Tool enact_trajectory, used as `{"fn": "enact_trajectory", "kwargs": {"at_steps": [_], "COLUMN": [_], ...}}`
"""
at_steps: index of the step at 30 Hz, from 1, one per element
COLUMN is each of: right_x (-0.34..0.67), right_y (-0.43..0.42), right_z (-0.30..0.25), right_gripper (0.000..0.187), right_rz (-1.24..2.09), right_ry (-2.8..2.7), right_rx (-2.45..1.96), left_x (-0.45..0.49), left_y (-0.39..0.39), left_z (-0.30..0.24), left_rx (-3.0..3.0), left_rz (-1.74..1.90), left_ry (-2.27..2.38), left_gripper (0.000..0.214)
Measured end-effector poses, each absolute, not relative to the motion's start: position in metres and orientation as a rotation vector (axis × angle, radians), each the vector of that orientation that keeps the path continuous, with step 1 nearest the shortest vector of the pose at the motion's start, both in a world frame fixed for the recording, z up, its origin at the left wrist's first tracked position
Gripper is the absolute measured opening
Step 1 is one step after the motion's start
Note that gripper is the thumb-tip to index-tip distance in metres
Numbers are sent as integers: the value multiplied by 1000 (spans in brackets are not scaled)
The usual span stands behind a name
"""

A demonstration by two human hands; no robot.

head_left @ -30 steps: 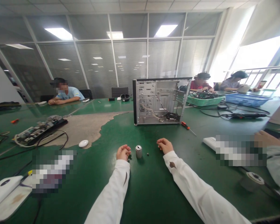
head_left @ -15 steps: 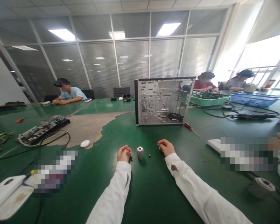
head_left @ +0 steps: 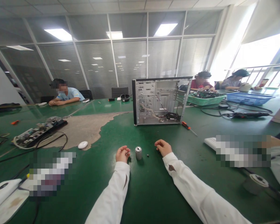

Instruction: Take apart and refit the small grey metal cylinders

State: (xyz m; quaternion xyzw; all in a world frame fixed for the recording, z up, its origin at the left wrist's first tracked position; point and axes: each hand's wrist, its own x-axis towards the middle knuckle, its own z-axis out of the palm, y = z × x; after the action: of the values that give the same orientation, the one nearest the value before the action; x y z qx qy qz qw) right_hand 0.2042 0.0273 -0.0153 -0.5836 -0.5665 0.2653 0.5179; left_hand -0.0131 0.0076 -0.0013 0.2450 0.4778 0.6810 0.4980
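Note:
My left hand point(head_left: 122, 153) rests on the green table point(head_left: 154, 186) with its fingers curled in; whether it holds anything is hidden. Just right of it stands a small silver cylinder point(head_left: 138, 152), upright, not touched. A tiny dark screw point(head_left: 147, 155) lies beyond that. My right hand point(head_left: 163, 147) lies further right, fingers loosely curled into a fist, nothing visible in it. Both arms wear white sleeves. An open computer case point(head_left: 161, 101) stands upright behind the hands.
An orange-handled screwdriver point(head_left: 188, 127) lies right of the case. A circuit board with cables point(head_left: 37, 132) and a white round disc point(head_left: 82, 145) lie to the left. Green point(head_left: 204, 100) and blue point(head_left: 248, 98) baskets stand far right. Other people sit around the table.
The view has shifted slightly as my head moved. Both hands stay in place beside the cylinder.

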Motion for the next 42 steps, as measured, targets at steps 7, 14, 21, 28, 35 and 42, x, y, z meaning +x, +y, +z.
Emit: {"fn": "enact_trajectory", "kwargs": {"at_steps": [7,14,21,28,35,42], "right_x": [202,202,202,202,202,202], "right_y": [26,24,20,19,17,17], "right_z": [-17,-16,-13,-11,-9,-9], "right_gripper": [15,15,16,16,16,17], "right_rz": [632,637,660,655,656,652], "right_ry": [-1370,-1393,-1425,-1440,-1457,-1473], "right_rx": [-1391,-1384,-1377,-1389,-1390,-1383], "left_x": [-13,-13,-13,-13,-13,-14], "left_y": [3,1,1,2,3,3], "left_z": [2,3,4,2,1,1], "left_rx": [549,588,527,513,523,517], "left_rz": [1654,1637,1641,1657,1661,1645], "left_ry": [1117,1139,1081,1067,1066,1064], "left_gripper": [23,20,22,22,22,22]}}
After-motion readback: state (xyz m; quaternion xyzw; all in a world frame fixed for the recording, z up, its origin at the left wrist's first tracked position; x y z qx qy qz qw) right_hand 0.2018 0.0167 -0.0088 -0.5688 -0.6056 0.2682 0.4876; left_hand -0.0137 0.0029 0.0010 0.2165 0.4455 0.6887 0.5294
